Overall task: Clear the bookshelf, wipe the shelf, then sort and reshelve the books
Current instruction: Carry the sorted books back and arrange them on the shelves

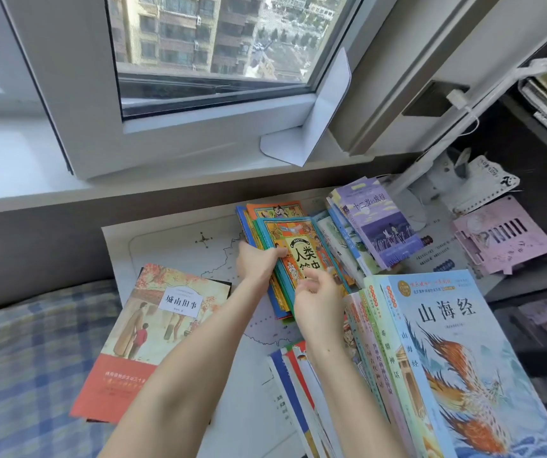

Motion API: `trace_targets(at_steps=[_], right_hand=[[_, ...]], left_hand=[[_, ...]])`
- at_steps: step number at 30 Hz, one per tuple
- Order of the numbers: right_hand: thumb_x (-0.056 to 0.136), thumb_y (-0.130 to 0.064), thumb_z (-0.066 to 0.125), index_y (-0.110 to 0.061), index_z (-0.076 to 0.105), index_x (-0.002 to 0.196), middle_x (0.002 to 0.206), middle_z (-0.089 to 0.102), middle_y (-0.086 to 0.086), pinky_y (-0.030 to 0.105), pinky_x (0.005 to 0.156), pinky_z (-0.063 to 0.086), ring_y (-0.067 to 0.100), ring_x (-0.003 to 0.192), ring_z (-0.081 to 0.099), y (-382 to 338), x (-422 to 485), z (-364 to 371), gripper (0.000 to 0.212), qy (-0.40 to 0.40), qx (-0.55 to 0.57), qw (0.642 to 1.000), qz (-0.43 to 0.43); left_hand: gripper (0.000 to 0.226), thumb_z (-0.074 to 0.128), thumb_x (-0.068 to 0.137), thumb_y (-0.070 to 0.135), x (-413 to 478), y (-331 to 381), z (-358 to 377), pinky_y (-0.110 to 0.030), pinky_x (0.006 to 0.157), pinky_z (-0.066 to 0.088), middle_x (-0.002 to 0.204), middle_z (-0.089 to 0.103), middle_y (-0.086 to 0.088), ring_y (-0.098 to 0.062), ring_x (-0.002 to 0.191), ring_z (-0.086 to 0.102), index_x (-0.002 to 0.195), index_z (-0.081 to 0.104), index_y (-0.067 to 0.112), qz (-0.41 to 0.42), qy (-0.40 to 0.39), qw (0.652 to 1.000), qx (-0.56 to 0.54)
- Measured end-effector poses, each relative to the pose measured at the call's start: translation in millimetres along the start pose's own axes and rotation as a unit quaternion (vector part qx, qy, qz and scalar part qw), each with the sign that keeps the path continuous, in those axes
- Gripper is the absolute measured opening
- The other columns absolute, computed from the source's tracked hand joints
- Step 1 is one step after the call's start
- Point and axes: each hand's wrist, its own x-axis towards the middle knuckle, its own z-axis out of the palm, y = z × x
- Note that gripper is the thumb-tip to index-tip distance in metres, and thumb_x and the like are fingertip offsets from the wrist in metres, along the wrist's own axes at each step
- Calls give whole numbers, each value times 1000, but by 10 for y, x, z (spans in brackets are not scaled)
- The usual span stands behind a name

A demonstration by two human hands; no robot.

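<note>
Left grip (256, 263) clasping books (293, 239), right grip (319, 300) loose

Beyond the left grip (259, 262) a white-framed window (219, 110) lets in bright daylight. Apartment blocks (179, 31) and a street far below show through the glass. The white sill (17, 160) runs above a grey-brown wall band (34, 236). Under the grip lies the surface (173, 246), pale and printed with a map outline. Left of the grip is blue plaid bedding (27, 352). To the right of the grip stands a dark shelf unit (510, 143).
</note>
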Motion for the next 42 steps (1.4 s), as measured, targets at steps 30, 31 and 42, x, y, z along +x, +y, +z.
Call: trace_targets(at_steps=[30,31,42], right_hand=[[73,-62,71,-19,64,102,101,72,-1,42,89,53,20,92,68,893,51,1072,51,-300,64,948,88],[71,-68,67,-21,66,106,101,72,-1,43,93,52,20,95,67,881,54,1071,58,-301,35,950,70],[74,-58,72,-13,46,118,110,61,-2,29,75,45,18,100,59,304,-382,455,68,-101,0,987,-125]], left_hand=[[53,81,70,21,-1074,-321,-2589,-39,70,57,98,73,-14,-30,82,71,115,58,7,-38,-77,994,60],[54,81,69,22,-1049,-337,-2570,-38,69,57,98,73,-14,-29,82,71,115,58,7,-34,-81,995,56],[80,83,46,15,-1257,-19,-2466,-40,70,56,99,72,-13,-29,82,70,120,54,6,100,-103,989,-25]])
